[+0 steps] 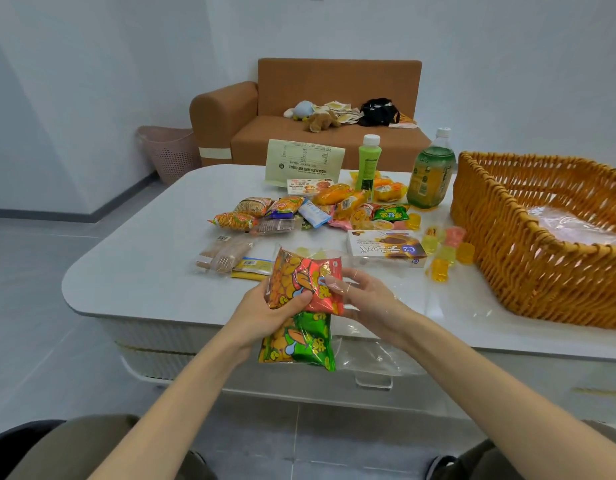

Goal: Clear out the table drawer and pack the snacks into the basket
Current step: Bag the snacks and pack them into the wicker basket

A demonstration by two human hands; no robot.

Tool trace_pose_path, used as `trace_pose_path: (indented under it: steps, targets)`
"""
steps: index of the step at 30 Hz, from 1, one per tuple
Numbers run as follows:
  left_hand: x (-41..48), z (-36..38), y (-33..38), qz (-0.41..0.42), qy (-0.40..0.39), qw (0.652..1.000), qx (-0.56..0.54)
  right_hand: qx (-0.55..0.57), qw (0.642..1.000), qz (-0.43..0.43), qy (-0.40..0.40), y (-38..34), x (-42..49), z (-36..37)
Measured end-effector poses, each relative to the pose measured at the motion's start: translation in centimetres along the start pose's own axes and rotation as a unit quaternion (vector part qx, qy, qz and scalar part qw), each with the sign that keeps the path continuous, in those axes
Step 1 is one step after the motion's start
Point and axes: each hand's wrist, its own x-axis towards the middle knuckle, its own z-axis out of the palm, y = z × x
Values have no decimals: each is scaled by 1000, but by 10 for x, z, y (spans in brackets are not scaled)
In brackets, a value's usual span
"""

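Red snack packet (308,284) above green snack packet (299,344), held at the table (144,258) edge — orange wicker basket (528,271) stands right.

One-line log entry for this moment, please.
left hand: grips red snack packet | right hand: pinches its right edge | green snack packet: hangs below it | wicker basket: on table, right

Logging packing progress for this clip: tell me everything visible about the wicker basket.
The wicker basket is orange-brown, woven of thick strands with an open-weave wall and braided rim. It sits upright on the right part of the white table, cut off by the frame's right edge. Inside, only crumpled clear plastic shows; no snacks visible. Small yellow jelly cups lie just beside its left wall.
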Motion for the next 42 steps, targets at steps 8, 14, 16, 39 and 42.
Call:
trace_pose_path:
  steps: [8,14,16,39,42]
  targets:
    - [5,9,6,-49,-41,994,-92,-115,986,-28,119,4,0,0]
    - [27,16,0,-63,22,994,-88,-78,996,34,6,-18,-4,-24]
    - [35,26,-5,-81,11,994,-68,-77,996,47,6,-25,-8,-36]
    - [50,61,-15,257,110,856,434,-739,569,-297,204,-1,6,-50]
    - [57,52,-13,272,65,859,429,-741,588,-242,216,-11,9,-49]
